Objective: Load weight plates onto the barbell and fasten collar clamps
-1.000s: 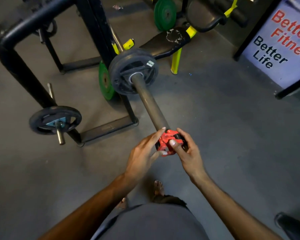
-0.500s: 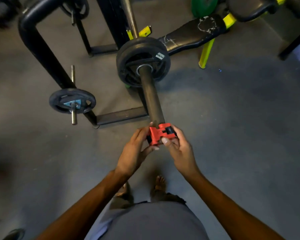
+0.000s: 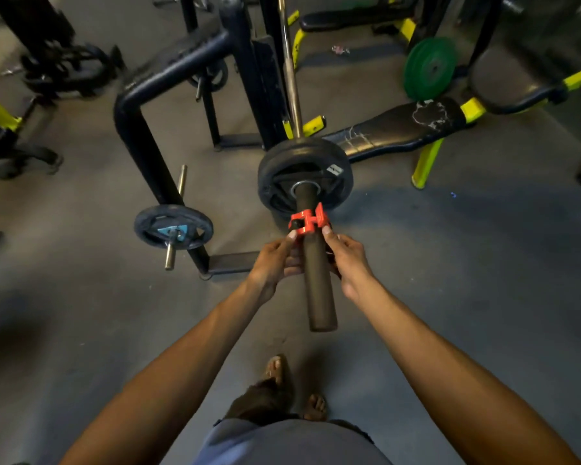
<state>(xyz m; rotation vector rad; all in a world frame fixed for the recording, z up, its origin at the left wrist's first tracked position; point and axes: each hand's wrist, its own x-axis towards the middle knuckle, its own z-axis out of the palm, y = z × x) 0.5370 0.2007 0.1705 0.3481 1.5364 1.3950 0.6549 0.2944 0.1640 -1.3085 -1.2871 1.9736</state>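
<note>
Left hand (image 3: 275, 260) and right hand (image 3: 346, 260) pinch sides of red plastic collar clamp (image 3: 309, 220): likely light, rigid, sliding freely on dark metal barbell sleeve (image 3: 317, 286).

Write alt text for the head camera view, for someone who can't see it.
The left hand and right hand pinch a red collar clamp around the barbell sleeve, close to the loaded black weight plate. Behind are dark racks, a worn bench and a green plate.
</note>
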